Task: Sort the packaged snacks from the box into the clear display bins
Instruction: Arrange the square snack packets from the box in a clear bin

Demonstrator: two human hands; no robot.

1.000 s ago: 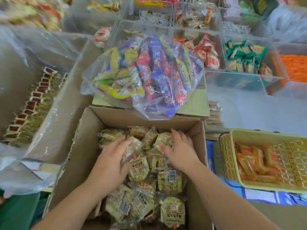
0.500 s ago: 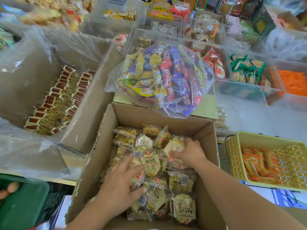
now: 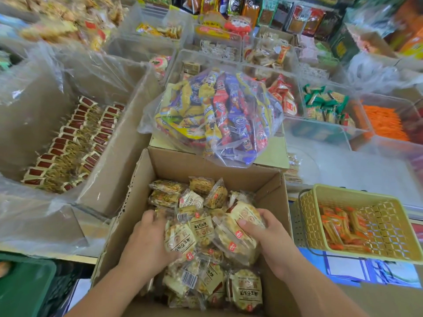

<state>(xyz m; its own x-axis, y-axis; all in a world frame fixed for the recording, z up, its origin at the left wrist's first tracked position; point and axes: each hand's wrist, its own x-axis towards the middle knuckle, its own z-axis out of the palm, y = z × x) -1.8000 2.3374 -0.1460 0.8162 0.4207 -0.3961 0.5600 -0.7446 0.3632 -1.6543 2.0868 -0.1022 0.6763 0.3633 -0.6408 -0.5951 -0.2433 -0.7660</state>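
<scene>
Both hands are down in the cardboard box [image 3: 206, 167], left hand [image 3: 146, 244] and right hand [image 3: 271, 242] curled in from either side, gripping one bunch of snack packets [image 3: 203, 232] squeezed between them, both equally near it, with the clear bins [image 3: 317, 133] far beyond the box's back wall.

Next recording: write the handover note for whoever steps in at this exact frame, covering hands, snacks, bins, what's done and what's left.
Left hand and right hand: both grip one bundle of beige snack packets from either side, inside the cardboard box.
Box: many more of the same packets lie under and around the bundle.
Clear display bins: beyond the box, holding other snacks.
Done: bundle gathered, not yet out of the box.
Left: carry it to a bin, then empty the box.
</scene>
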